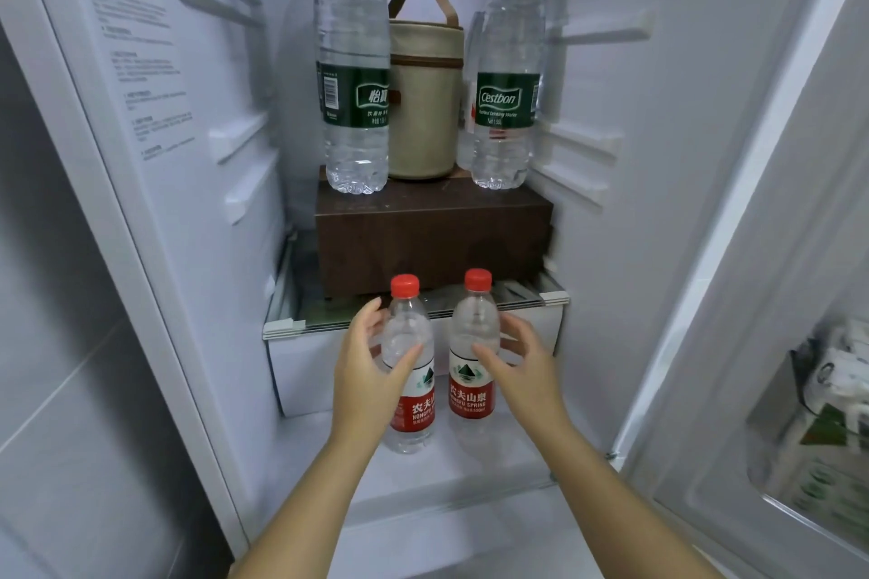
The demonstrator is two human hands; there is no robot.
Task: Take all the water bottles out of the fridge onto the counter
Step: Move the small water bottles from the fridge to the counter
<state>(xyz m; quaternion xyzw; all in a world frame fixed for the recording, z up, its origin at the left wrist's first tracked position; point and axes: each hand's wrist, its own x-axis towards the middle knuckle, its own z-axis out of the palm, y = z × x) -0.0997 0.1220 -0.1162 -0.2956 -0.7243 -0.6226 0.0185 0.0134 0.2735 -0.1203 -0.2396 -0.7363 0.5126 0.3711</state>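
Glass shelf (310, 322), white front trim: one dark brown box (432, 240) sits directly on it, toward the back. Below, white fridge floor (493, 475): two small red-capped bottles stand upright, just beside each other, left bottle (416, 409) and right bottle (470, 390). Base of right bottle blurred.

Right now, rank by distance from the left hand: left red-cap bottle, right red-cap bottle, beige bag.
1. left red-cap bottle, between the left hand's thumb and fingers.
2. right red-cap bottle, beside it, at the right hand.
3. beige bag, farther back on the brown box.
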